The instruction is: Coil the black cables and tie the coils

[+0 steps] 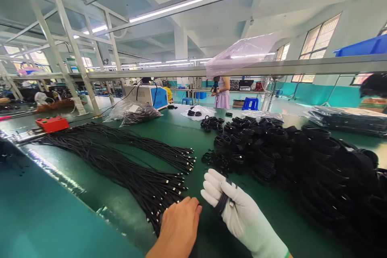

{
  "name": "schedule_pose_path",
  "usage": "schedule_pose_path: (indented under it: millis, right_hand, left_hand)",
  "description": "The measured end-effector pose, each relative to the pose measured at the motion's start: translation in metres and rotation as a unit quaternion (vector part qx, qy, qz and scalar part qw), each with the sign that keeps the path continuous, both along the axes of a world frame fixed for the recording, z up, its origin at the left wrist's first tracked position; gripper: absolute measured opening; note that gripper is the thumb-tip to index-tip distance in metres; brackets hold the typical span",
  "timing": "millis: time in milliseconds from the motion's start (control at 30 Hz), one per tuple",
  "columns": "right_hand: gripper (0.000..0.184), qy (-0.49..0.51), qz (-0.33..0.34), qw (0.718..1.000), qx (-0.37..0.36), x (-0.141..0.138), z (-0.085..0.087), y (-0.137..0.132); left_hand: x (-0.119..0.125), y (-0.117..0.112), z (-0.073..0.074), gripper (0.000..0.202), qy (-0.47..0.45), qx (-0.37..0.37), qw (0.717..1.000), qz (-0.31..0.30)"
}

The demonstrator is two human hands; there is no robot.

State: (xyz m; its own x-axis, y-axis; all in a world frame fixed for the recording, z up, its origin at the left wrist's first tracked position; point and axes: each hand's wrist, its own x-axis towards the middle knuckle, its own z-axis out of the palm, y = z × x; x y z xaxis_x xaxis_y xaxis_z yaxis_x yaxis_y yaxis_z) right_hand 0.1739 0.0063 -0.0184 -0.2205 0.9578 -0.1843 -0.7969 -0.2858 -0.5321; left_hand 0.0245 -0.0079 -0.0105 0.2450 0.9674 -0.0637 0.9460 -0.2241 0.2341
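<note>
My right hand (238, 207), in a white glove, faces palm up with its fingers curled round a small coil of black cable (223, 202). A light metal plug end shows beside the thumb. Just to the left, my bare left hand (181, 223) is closed, back upward; what its fingers hold, if anything, is hidden. Beside it, long straight black cables (121, 165) lie in two bundles, their silver plug ends pointing toward my hands. To the right rises a large heap of coiled black cables (272, 149).
The green table (187, 129) carries a red control box (52, 123) at the left and a blue-and-white machine (148, 96) behind. Clear plastic bags (140, 113) lie near that machine. A metal shelf rail (169, 73) crosses above. A person (223, 90) stands farther back.
</note>
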Motion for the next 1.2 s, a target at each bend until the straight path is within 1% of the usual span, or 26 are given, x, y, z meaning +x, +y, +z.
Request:
schedule_pose_path:
  millis: [67, 167, 200, 267, 300, 367, 433, 467, 500, 533, 567, 633, 700, 767, 833, 867, 900, 933, 1000, 1033, 1067, 1100, 1133, 1200]
  right_hand:
    - [0.047, -0.005, -0.003, 1.000, 0.002, -0.002, 0.001, 0.000]
    - [0.050, -0.043, -0.013, 0.999, -0.001, -0.005, 0.000, -0.002]
    - [0.051, -0.066, -0.011, 0.998, -0.001, -0.006, -0.001, -0.003]
    - [0.050, -0.114, 0.001, 0.993, 0.006, -0.009, -0.003, -0.007]
    - [0.048, -0.136, 0.008, 0.991, 0.013, -0.010, -0.005, -0.009]
    - [0.041, -0.169, 0.027, 0.984, 0.041, -0.013, -0.006, -0.012]
    - [0.024, -0.174, 0.083, 0.979, 0.072, -0.016, -0.006, -0.014]
    - [0.016, -0.158, 0.121, 0.976, 0.085, -0.018, -0.007, -0.015]
    - [0.011, -0.131, 0.160, 0.974, 0.094, -0.020, -0.007, -0.015]
    - [0.007, -0.099, 0.199, 0.970, 0.094, -0.022, -0.008, -0.016]
    - [0.009, -0.067, 0.230, 0.966, 0.093, -0.024, -0.010, -0.016]
    - [0.023, -0.018, 0.272, 0.958, 0.090, -0.028, -0.013, -0.017]
    - [0.032, -0.002, 0.302, 0.949, 0.087, -0.031, -0.016, -0.019]
    - [0.032, -0.015, 0.306, 0.949, 0.075, -0.034, -0.018, -0.022]
    - [0.027, -0.024, 0.300, 0.952, 0.048, -0.034, -0.017, -0.023]
    - [0.023, -0.015, 0.296, 0.954, 0.036, -0.033, -0.016, -0.024]
    - [0.019, 0.002, 0.297, 0.955, 0.027, -0.032, -0.014, -0.024]
    - [0.016, 0.024, 0.301, 0.953, 0.022, -0.031, -0.013, -0.023]
    - [0.017, 0.044, 0.317, 0.947, 0.026, -0.030, -0.011, -0.021]
    - [0.017, 0.041, 0.323, 0.945, 0.031, -0.029, -0.010, -0.021]
    - [0.017, 0.032, 0.326, 0.944, 0.036, -0.029, -0.010, -0.020]
    - [0.019, 0.022, 0.326, 0.944, 0.039, -0.028, -0.010, -0.020]
    - [0.021, 0.014, 0.325, 0.945, 0.040, -0.028, -0.011, -0.020]
    - [0.022, 0.007, 0.333, 0.942, 0.038, -0.027, -0.013, -0.022]
  left_hand:
    - [0.004, -0.006, 0.002, 0.029, 0.007, -0.008, 1.000, 0.005]
    - [0.008, -0.012, 0.002, 0.026, 0.032, -0.010, 0.999, -0.038]
    - [0.008, -0.012, 0.001, 0.023, 0.044, 0.009, 0.997, -0.061]
    - [0.006, -0.010, 0.000, 0.015, 0.063, 0.087, 0.986, -0.125]
    - [0.002, -0.007, 0.001, 0.011, 0.068, 0.140, 0.974, -0.167]
    - [-0.007, 0.001, 0.008, 0.008, 0.072, 0.235, 0.933, -0.263]
    - [-0.017, 0.009, 0.021, 0.013, 0.074, 0.293, 0.887, -0.350]
    - [-0.022, 0.013, 0.029, 0.016, 0.075, 0.306, 0.869, -0.381]
    - [-0.026, 0.016, 0.037, 0.019, 0.075, 0.306, 0.858, -0.405]
    - [-0.029, 0.019, 0.044, 0.022, 0.073, 0.297, 0.854, -0.421]
    - [-0.031, 0.022, 0.049, 0.024, 0.069, 0.280, 0.854, -0.432]
    - [-0.033, 0.027, 0.055, 0.026, 0.058, 0.235, 0.863, -0.444]
    - [-0.032, 0.032, 0.053, 0.024, 0.041, 0.187, 0.871, -0.452]
    - [-0.033, 0.037, 0.048, 0.022, 0.012, 0.145, 0.882, -0.449]
    - [-0.036, 0.040, 0.044, 0.017, -0.042, 0.122, 0.891, -0.436]
    - [-0.039, 0.040, 0.043, 0.012, -0.078, 0.131, 0.895, -0.419]
    - [-0.043, 0.039, 0.043, 0.007, -0.116, 0.158, 0.897, -0.396]
    - [-0.046, 0.037, 0.042, 0.007, -0.150, 0.198, 0.895, -0.369]
    - [-0.052, 0.032, 0.039, 0.020, -0.186, 0.287, 0.884, -0.319]
    - [-0.053, 0.028, 0.036, 0.026, -0.178, 0.314, 0.879, -0.312]
    - [-0.053, 0.025, 0.033, 0.029, -0.158, 0.327, 0.874, -0.321]
    - [-0.051, 0.022, 0.031, 0.030, -0.126, 0.322, 0.874, -0.342]
    - [-0.049, 0.020, 0.030, 0.029, -0.087, 0.302, 0.876, -0.366]
    - [-0.044, 0.019, 0.031, 0.026, -0.015, 0.238, 0.886, -0.398]
